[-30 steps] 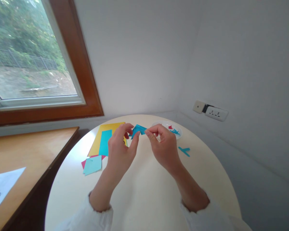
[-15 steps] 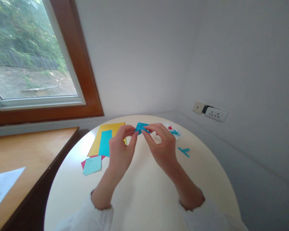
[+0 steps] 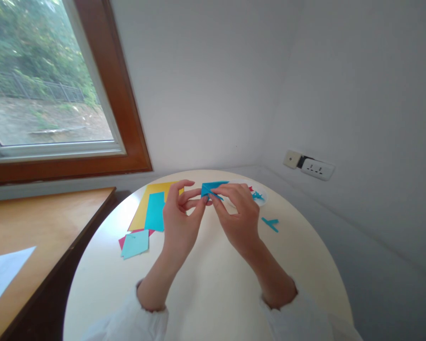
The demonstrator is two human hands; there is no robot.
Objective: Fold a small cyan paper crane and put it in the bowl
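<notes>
Round white table (image 3: 213, 293), lower centre of the frame. Left hand (image 3: 181, 213): one, thumb and lower fingers pinching the left end of a folded blue paper (image 3: 206, 188), forefinger lifted clear. Right hand (image 3: 239, 208): one, thumb and fingertips pinching the same paper nearer its middle. Folded blue paper: mid-frame, just beyond both thumbs, long edge running left to right; both hands touching it, neither nearer. Against half a second ago: left forefinger raised off, paper showing a longer point toward the right. Farther: yellow sheet (image 3: 138, 213), left; white plate (image 3: 260, 187), right, bearing small scraps (image 3: 258, 196). Farthest: wall socket (image 3: 317, 169), right of frame.
</notes>
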